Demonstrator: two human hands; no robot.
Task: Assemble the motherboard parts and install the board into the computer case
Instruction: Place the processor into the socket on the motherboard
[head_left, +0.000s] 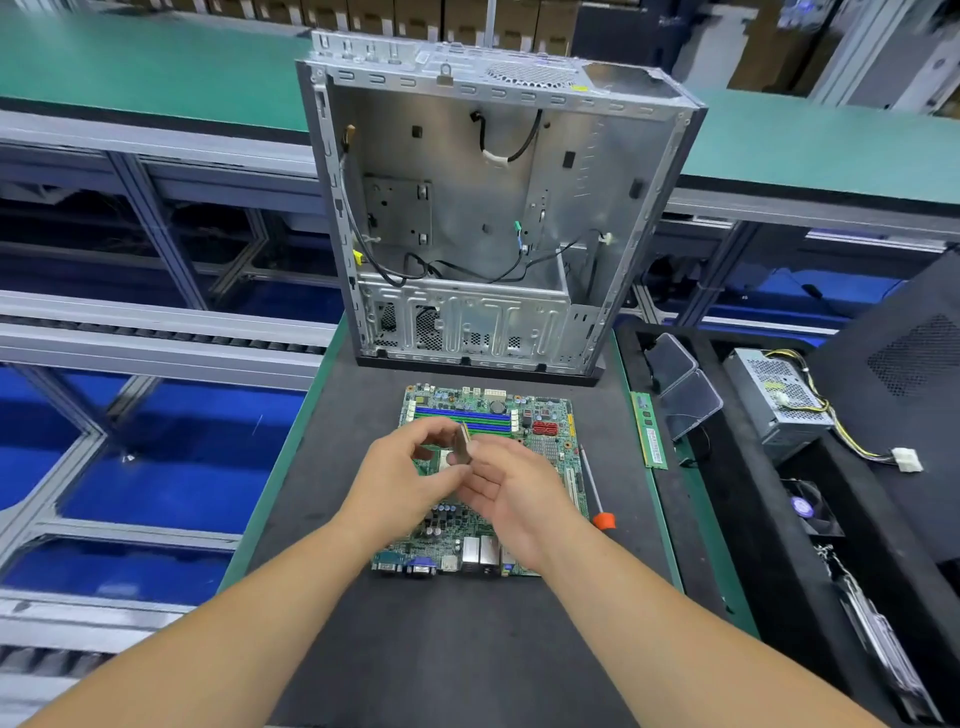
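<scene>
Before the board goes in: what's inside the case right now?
Inside the computer case only loose cables and a bare mounting bracket show. Behind the lower drive cage is hidden.

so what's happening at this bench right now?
A person is mid-assembly on a motherboard lying flat on the dark mat. The left hand pinches a small square chip, likely the CPU, held on edge above the board; the right hand is open just beside it. The open computer case stands behind the board with nothing mounted inside, cables hanging loose. A RAM stick and an orange-handled screwdriver lie to the right of the board, untouched.
</scene>
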